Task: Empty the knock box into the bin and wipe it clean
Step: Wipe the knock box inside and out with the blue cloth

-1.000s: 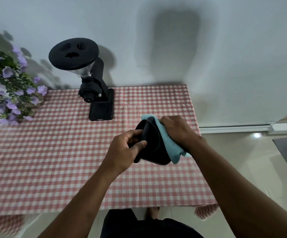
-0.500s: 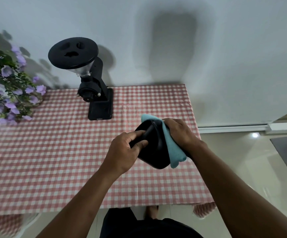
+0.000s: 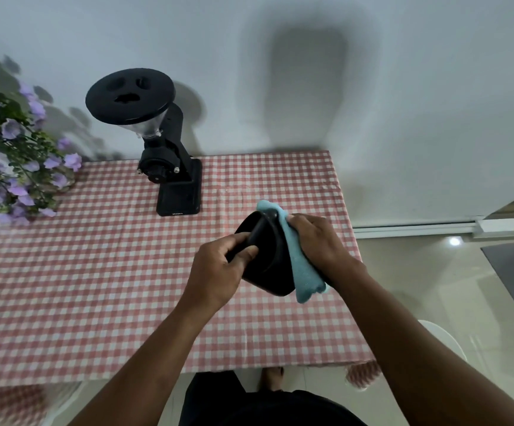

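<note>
A black knock box (image 3: 269, 265) is held tilted in the air above the right part of the table, its open top turned away to the upper left. My left hand (image 3: 219, 272) grips it at the bar and rim. My right hand (image 3: 320, 244) presses a light blue cloth (image 3: 303, 272) against the box's right outer side; the cloth hangs down past the box's bottom corner and peeks out above its rim. The inside of the box is hidden. No bin is in view.
A table with a red-and-white checked cloth (image 3: 95, 287) stands against a white wall. A black coffee grinder (image 3: 163, 158) stands at the back centre. Purple flowers (image 3: 12, 161) are at the back left. Tiled floor and a white object (image 3: 446, 339) lie to the right.
The box has turned a little in my hands, and my right hand with the cloth has slid along its right side. My left hand keeps its grip.
</note>
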The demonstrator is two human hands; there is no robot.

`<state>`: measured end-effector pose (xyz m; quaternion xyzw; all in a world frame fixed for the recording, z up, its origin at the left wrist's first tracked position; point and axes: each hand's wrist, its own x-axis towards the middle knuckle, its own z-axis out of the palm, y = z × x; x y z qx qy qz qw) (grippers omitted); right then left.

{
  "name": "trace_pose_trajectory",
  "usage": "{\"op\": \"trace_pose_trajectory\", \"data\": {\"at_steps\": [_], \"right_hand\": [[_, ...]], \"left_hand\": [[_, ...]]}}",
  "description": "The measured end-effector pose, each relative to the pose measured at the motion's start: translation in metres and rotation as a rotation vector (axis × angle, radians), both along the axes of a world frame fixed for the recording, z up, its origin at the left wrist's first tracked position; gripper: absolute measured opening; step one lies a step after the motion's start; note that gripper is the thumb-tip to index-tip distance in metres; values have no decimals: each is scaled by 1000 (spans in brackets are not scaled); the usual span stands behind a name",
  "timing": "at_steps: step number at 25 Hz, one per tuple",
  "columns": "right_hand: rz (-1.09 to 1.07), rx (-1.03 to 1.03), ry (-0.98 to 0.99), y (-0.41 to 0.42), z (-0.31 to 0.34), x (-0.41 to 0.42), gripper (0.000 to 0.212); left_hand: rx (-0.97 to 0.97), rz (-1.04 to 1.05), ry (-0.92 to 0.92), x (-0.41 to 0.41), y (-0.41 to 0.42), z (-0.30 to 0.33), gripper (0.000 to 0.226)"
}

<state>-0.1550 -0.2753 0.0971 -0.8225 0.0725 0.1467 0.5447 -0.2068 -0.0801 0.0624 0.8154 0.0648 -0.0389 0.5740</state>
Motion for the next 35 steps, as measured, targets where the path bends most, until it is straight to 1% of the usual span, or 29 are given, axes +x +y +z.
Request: {"op": "trace_pose_trajectory", "data": {"at_steps": [1, 3, 4, 5, 6, 7, 9, 10, 11, 13, 15, 16, 19, 20, 22, 24, 25, 26, 27, 28, 30, 31, 32, 33, 35], "right_hand": [[22, -49, -39, 1, -1, -1, 42], [83, -245, -292, 11, -16, -19, 31], [120, -287, -393, 17, -22, -34, 35], [147, -298, -459, 22, -30, -48, 43], [141, -276, -476, 22, -37, -55, 47], [104, -207, -442, 20, -40, -54, 44], [-19, 3, -223, 11, -36, -36, 29], [-56, 62, -110, 6, -33, -28, 29], [-61, 79, -55, 1, -30, -24, 32], [6, 34, -120, -5, -31, -29, 31], [51, 11, -167, -7, -38, -41, 44], [36, 41, -149, -8, -40, -45, 49], [-27, 159, -106, -11, -47, -44, 45], [-63, 179, -109, -11, -50, -44, 46], [-175, 242, -117, -7, -54, -47, 43], [-290, 338, -118, -4, -56, -48, 33], [-324, 375, -118, -4, -57, -47, 28], [-343, 397, -120, -4, -56, -46, 25], [-354, 417, -122, -3, -55, -45, 24], [-362, 433, -128, -2, -54, -45, 24], [-377, 465, -146, 1, -51, -45, 22], [-384, 477, -154, 3, -52, -45, 20], [-389, 485, -157, 5, -53, -46, 18], [-392, 490, -151, 6, -54, -46, 17], [-388, 449, -150, 6, -51, -48, 15]], "left_hand": [[25, 41, -9, 1, -3, 0, 28], [50, 133, -2, 6, -4, -1, 25], [52, 159, 15, 9, -2, -3, 23], [53, 165, 34, 10, 2, -5, 22], [56, 155, 54, 10, 6, -7, 22], [58, 139, 68, 8, 9, -8, 23], [30, 104, 70, 1, 9, -8, 25], [10, 94, 63, -2, 7, -9, 25], [0, 100, 59, -4, 4, -9, 26], [9, 132, 53, -2, 0, -9, 29], [81, 94, 9, 2, -2, -8, 31], [144, 50, -21, 2, -3, -6, 34], [318, -47, -98, 0, -8, -2, 41], [335, -62, -142, 0, -9, -1, 41], [316, -55, -284, 0, -12, 2, 34], [260, 24, -404, 1, -14, 4, 26], [225, 74, -411, 2, -13, 5, 27], [177, 119, -358, 4, -10, 4, 29], [98, 148, -231, 6, -6, 2, 32], [-50, 149, -36, 8, -2, 2, 37], [-448, 79, 370, 9, 6, -1, 54], [-609, 42, 503, 7, 8, -3, 57], [-727, 16, 562, 5, 8, -5, 58], [-806, 7, 568, 3, 7, -7, 58], [-864, 9, 511, 1, 3, -11, 54]]}}
